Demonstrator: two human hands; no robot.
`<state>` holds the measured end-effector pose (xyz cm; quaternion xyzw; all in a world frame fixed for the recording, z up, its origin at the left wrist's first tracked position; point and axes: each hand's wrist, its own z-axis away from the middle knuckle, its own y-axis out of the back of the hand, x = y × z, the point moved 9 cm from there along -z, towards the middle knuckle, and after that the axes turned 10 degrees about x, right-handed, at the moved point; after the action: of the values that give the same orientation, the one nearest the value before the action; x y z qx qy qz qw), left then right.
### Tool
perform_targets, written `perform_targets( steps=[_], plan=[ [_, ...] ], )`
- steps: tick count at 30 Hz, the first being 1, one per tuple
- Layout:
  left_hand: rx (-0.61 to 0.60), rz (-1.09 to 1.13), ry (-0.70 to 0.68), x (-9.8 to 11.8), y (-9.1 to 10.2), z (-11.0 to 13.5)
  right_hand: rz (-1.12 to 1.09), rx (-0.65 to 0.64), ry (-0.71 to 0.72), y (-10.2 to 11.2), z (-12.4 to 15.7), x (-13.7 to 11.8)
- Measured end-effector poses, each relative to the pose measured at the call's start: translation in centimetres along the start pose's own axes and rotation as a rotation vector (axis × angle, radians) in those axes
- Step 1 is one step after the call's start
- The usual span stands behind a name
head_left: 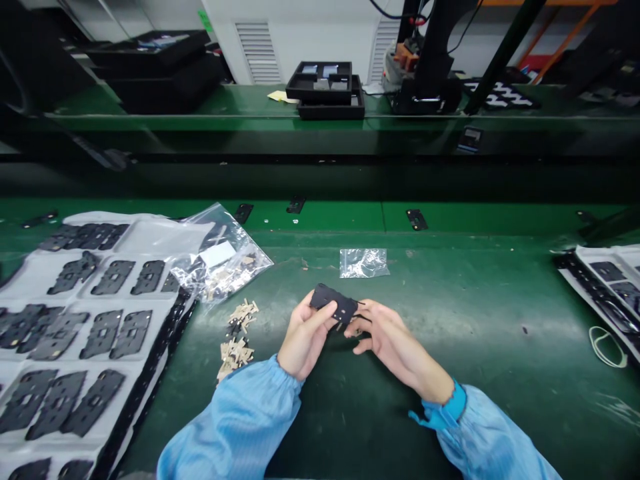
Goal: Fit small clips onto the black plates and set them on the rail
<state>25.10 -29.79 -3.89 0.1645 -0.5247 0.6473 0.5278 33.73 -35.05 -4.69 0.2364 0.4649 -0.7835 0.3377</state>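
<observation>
My left hand (305, 337) and my right hand (395, 340) hold a flat black moulded part (333, 304) between them, just above the green bench mat (430, 320). The left fingers grip its left end, and the right fingertips pinch its right end. A thin dark strip seems to stick out at its right side, too small to identify. Left of my left hand lie small piles of tan metal-and-foam pieces (237, 350). A small clear plastic bag (363, 263) lies flat beyond my hands.
At left, a white sheet (155, 230) holds several black parts, beside a clear bag of tan pieces (227, 270). A similar white-and-black stack (605, 287) and a rubber band (607, 347) lie at right. Black trays (319, 83) stand on the far shelf.
</observation>
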Motion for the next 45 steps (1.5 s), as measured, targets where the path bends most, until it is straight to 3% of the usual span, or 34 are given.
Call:
perform_targets(
  steps=[4, 8, 17, 28, 40, 43, 45],
  plan=[
    [-0.016, -0.099, -0.041, 0.2, 0.0, 0.1, 0.159, 0.135, 0.18, 0.7, 0.2, -1.2],
    [-0.043, -0.372, -0.215, 1.4, -0.3, 0.5, 0.327, 0.221, 0.338, 1.5, 0.5, -2.8],
    [-0.103, -0.586, -0.43, 2.8, -1.1, 1.0, 0.689, 0.111, 0.553, 0.0, 1.4, -4.2],
    [-0.124, -0.821, -0.765, 4.6, -2.6, 2.8, 1.262, 0.046, 1.02, -2.2, 4.0, -5.4],
    [-0.185, -0.992, -0.942, 4.2, -3.3, 3.9, 1.589, 0.049, 1.099, -3.0, 4.4, -4.3],
    [-0.17, -1.069, -1.056, 3.8, -3.6, 4.6, 1.438, 0.101, 1.06, -2.7, 4.3, -4.8],
    [-0.149, -1.106, -1.175, 3.6, -3.8, 5.3, 1.205, 0.149, 0.937, -1.9, 3.7, -5.2]
  ],
)
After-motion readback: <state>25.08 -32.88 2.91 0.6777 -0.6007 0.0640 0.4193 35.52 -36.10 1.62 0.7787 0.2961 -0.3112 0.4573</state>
